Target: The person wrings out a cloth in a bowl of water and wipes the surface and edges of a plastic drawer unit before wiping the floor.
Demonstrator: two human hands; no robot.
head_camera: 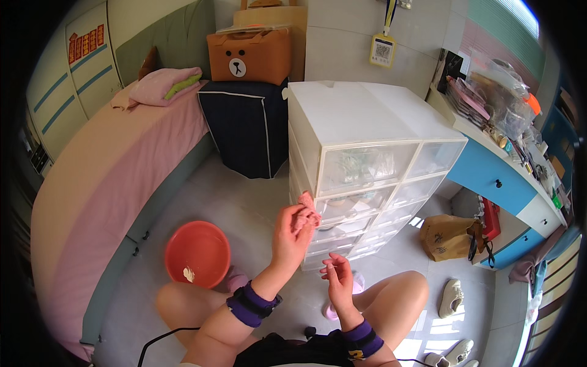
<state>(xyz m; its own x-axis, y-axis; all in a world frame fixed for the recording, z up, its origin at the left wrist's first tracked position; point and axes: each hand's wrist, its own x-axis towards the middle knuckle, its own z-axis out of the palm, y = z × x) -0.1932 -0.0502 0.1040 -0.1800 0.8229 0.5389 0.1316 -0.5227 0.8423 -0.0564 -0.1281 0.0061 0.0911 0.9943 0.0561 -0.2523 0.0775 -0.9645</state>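
Note:
My left hand (290, 234) grips a bunched pink cloth (305, 218) at the left front edge of a white plastic drawer unit (353, 110). Whether the cloth touches the unit, I cannot tell. Lower and to the right, my right hand (338, 280) is held in front of the lower drawers with its fingers apart and slightly curled, apparently holding nothing. Clear drawer fronts (362, 169) show things stored inside. A red plastic basin (197, 250) stands on the floor left of my legs, with a pale patch on its inner wall.
On the left runs a bed (114, 151) with a pink sheet. A brown bear-face bag (250, 57) rests on a dark fabric-covered box (243, 128). To the right are a cluttered desk (486, 156), a brown paper bag (451, 238) and white shoes (451, 298) on the floor.

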